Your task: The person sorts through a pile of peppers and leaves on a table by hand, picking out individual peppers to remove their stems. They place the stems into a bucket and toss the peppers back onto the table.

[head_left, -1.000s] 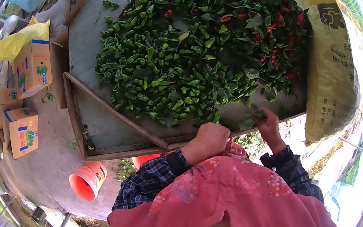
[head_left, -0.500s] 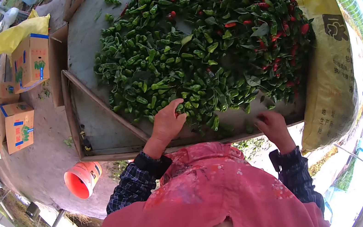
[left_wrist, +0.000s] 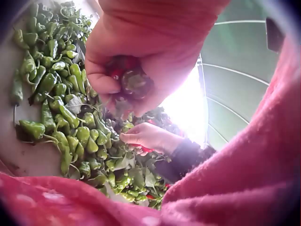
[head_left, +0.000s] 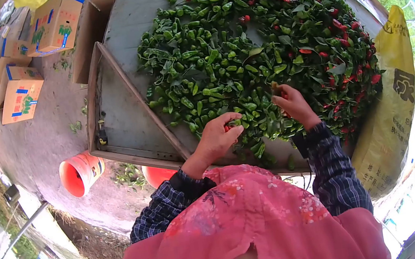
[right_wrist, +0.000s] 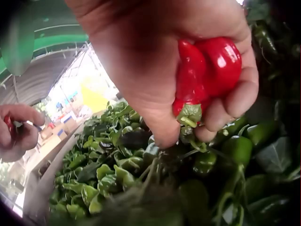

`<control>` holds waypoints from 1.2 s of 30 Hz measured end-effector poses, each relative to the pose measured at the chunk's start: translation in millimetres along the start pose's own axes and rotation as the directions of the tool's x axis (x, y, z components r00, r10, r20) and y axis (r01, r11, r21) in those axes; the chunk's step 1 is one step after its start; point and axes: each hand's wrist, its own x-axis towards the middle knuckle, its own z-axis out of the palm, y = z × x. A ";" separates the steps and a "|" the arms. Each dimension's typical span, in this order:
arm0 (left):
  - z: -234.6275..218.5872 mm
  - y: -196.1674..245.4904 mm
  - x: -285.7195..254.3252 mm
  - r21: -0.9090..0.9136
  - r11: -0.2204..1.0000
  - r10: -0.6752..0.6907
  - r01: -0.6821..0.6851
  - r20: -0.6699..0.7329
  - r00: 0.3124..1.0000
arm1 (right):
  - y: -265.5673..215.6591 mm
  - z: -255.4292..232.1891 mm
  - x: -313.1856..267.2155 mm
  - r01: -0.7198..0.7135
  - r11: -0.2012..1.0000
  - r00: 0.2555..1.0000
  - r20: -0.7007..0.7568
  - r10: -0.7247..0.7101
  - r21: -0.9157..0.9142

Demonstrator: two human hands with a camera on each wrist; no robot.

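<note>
A broad pile of green peppers (head_left: 213,91) with leaves and stems lies on a grey table (head_left: 126,114); red peppers (head_left: 344,44) are mixed in mostly on its right side. My left hand (head_left: 214,139) hovers over the pile's front edge, fingers curled round a red pepper (left_wrist: 123,65) and a dark greenish one (left_wrist: 137,84). Farther right, my right hand (head_left: 295,106) reaches into the pile. In the right wrist view its fingers curl round shiny red peppers (right_wrist: 216,66), thumb and fingertips right at a green pepper (right_wrist: 204,162) below.
A wooden strip (head_left: 134,97) crosses the table's left corner, where a small yellow-and-black tool (head_left: 102,132) lies. A full yellow sack (head_left: 392,119) leans along the right side. Orange buckets (head_left: 78,174) and cardboard boxes (head_left: 22,94) stand on the ground at left.
My left hand has gone from the table's front edge onto the pile. The right hand has moved from the front edge forward and left into the peppers. The head view has turned.
</note>
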 end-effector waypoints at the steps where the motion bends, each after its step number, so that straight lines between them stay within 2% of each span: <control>1: 4.2 4.6 6.6 -0.003 1.000 0.002 -0.002 0.000 1.000 | -5.1 0.4 -13.0 0.000 1.000 1.000 -0.001 0.000 -0.004; 2: 10.3 8.9 13.7 -0.034 0.999 0.025 -0.024 0.034 0.999 | -6.8 0.8 -25.4 0.010 0.974 0.999 0.041 -0.020 0.228; 3: 18.0 14.2 20.3 -0.063 0.997 0.047 -0.042 0.071 0.996 | -5.2 1.5 -36.1 0.011 0.893 0.996 0.074 -0.050 0.450; 4: 29.0 23.0 25.3 -0.087 0.996 0.036 -0.028 0.094 0.995 | -1.2 2.2 -45.3 0.026 0.869 0.993 0.086 -0.078 0.494; 5: 36.9 31.1 30.2 -0.081 0.997 0.031 -0.022 0.107 0.994 | 1.9 4.5 -52.6 0.026 0.864 0.994 0.075 -0.073 0.502; 7: 52.5 41.5 39.1 0.107 0.991 0.051 -0.076 0.218 0.975 | 7.2 11.4 -65.5 0.074 0.883 0.996 0.002 -0.085 0.463; 8: 63.0 33.8 45.8 0.207 0.962 0.145 -0.179 0.171 0.975 | 8.1 12.1 -71.8 0.052 0.904 0.998 -0.001 -0.057 0.424; 9: 68.6 31.4 47.8 0.217 0.960 0.136 -0.176 0.187 0.973 | 7.8 14.6 -76.5 0.052 0.898 0.999 -0.013 -0.052 0.437; 11: 76.6 36.2 48.3 0.487 0.849 0.140 -0.207 0.171 0.975 | 8.3 19.3 -83.6 0.102 0.887 0.993 -0.094 -0.066 0.451; 13: 80.9 32.8 48.5 0.522 0.828 0.121 -0.204 0.189 0.975 | 15.6 19.9 -89.2 0.084 0.886 0.993 -0.114 -0.035 0.457; 15: 84.3 25.3 49.3 0.553 0.808 0.110 -0.204 0.200 0.974 | 14.5 27.0 -92.8 0.193 0.889 0.971 -0.212 -0.112 0.415; 18: 86.9 18.8 52.7 0.638 0.737 0.164 -0.223 0.152 0.975 | 19.2 42.6 -89.1 0.268 0.868 0.949 -0.269 -0.164 0.418; 19: 85.9 17.9 54.0 0.637 0.738 0.165 -0.222 0.149 0.975 | 17.9 44.5 -88.1 0.268 0.869 0.949 -0.267 -0.165 0.416; 21: 83.3 11.9 56.1 0.680 0.692 0.264 -0.242 0.073 0.962 | 15.5 46.5 -84.8 0.226 0.860 0.960 -0.257 -0.115 0.458; 22: 82.1 8.8 56.7 0.676 0.698 0.261 -0.236 0.066 0.963 | 12.0 46.8 -82.8 0.214 0.864 0.964 -0.239 -0.113 0.456; 24: 77.5 2.9 58.2 0.640 0.708 0.328 -0.298 0.075 0.942 | 10.2 45.3 -76.0 0.195 0.860 0.972 -0.208 -0.107 0.471; 25: 73.8 2.7 58.4 0.638 0.715 0.322 -0.287 0.064 0.945 | 9.3 45.3 -72.3 0.182 0.853 0.977 -0.185 -0.102 0.489; 26: 69.5 3.1 58.5 0.674 0.654 0.366 -0.345 0.117 0.923 | 11.4 43.6 -67.8 0.172 0.856 0.980 -0.170 -0.100 0.487; 27: 65.7 3.3 58.8 0.704 0.586 0.405 -0.401 0.174 0.898 | 16.4 39.7 -62.8 0.089 0.823 0.994 -0.096 -0.042 0.561; 28: 62.7 3.0 59.2 0.704 0.593 0.401 -0.391 0.162 0.902 | 18.7 36.1 -58.3 0.002 0.782 1.000 -0.019 0.012 0.624; 29: 60.1 2.4 59.6 0.705 0.551 0.453 -0.447 0.198 0.869 | 19.4 34.0 -55.3 -0.007 0.783 1.000 -0.009 0.015 0.621; 30: 58.6 1.7 59.4 0.703 0.505 0.499 -0.501 0.236 0.834 | 18.7 32.6 -53.8 -0.069 0.684 0.997 0.032 0.067 0.726; 31: 57.9 2.8 58.9 0.703 0.512 0.493 -0.494 0.230 0.839 | 19.4 31.0 -52.8 -0.129 0.567 0.990 0.078 0.114 0.814; 33: 57.6 6.3 59.1 0.690 0.485 0.523 -0.537 0.263 0.811 | 32.2 24.3 -50.1 -0.158 0.522 0.987 0.126 0.096 0.838; 35: 57.5 -3.7 64.1 0.690 0.457 0.546 -0.561 0.281 0.790 | 34.8 20.3 -48.5 -0.259 0.176 0.942 0.289 -0.173 0.950; 36: 58.2 -8.3 65.4 0.691 0.426 0.569 -0.584 0.297 0.766 | 32.9 19.7 -51.3 -0.261 0.178 0.941 0.291 -0.172 0.949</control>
